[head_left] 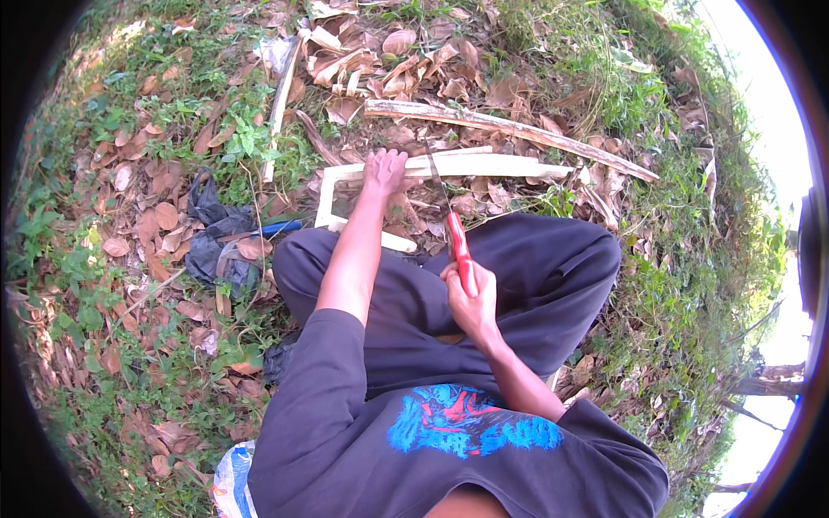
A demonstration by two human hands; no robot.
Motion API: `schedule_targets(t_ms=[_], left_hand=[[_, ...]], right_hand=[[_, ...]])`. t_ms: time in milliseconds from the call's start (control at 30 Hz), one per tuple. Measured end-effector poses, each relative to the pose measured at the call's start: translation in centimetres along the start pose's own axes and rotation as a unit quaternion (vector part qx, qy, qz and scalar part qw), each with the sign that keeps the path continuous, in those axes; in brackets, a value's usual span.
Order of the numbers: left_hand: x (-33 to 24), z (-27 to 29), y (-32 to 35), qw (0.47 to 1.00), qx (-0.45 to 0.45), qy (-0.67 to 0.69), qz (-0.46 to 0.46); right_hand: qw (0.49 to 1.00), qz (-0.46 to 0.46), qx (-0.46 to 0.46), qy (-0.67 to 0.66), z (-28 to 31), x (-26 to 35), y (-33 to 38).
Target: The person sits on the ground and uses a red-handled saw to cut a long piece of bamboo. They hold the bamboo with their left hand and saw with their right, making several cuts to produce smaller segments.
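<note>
In my right hand (472,298) is the red handle of a hand saw (458,235), held in closed fingers above my crossed legs. Its thin dark blade points away from me and lies across pale wooden strips (509,164). My left hand (386,169) is closed over the strips just left of the blade, pressing them near their left part. Below that hand, more pale wood forms a corner piece (326,200), with a short bar (393,241) running toward my knees. Whether the blade has cut into the wood cannot be made out.
A longer rough wooden strip (509,128) lies beyond, and another strip (282,108) lies at the far left. Left of my knee are a crumpled black plastic bag (220,237) and a blue-handled tool (281,228). Dry leaves and low green plants cover the ground.
</note>
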State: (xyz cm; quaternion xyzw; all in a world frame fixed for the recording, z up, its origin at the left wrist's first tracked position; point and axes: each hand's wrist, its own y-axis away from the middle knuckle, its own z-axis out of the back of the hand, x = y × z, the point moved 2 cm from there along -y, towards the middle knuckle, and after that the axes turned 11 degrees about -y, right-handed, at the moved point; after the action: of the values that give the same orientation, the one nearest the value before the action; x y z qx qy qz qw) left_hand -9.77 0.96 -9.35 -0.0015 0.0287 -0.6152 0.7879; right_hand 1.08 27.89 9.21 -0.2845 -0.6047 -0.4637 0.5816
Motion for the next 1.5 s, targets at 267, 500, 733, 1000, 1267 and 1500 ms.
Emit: schedule_targets(t_ms=[267, 500, 733, 1000, 1267, 1500], left_hand=[[-0.5, 1.1, -0.1, 0.999, 0.032, -0.022, 0.002], [0.0, -0.3, -0.1, 0.998, -0.061, -0.025, -0.012], [-0.2, -0.4, -0.4, 1.0, -0.018, -0.022, -0.006], [0.0, -0.6, 0.0, 0.999, -0.043, -0.017, -0.01], [-0.2, -0.1, -0.1, 0.999, -0.028, -0.014, -0.008], [-0.3, 0.4, -0.2, 1.0, 0.023, 0.004, 0.003]], right_hand=[[0.998, 0.015, -0.009, -0.065, -0.5, 0.8, -1.8], [0.999, -0.032, -0.006, -0.041, -1.1, 1.1, -1.4], [0.999, 0.038, -0.008, -0.031, -1.3, 0.3, -1.1], [0.998, -0.023, -0.004, -0.061, 0.3, 0.5, 2.6], [0.997, -0.06, -0.002, -0.053, 1.5, 1.5, 3.3], [0.999, -0.024, 0.006, -0.045, 0.9, 1.3, 2.9]])
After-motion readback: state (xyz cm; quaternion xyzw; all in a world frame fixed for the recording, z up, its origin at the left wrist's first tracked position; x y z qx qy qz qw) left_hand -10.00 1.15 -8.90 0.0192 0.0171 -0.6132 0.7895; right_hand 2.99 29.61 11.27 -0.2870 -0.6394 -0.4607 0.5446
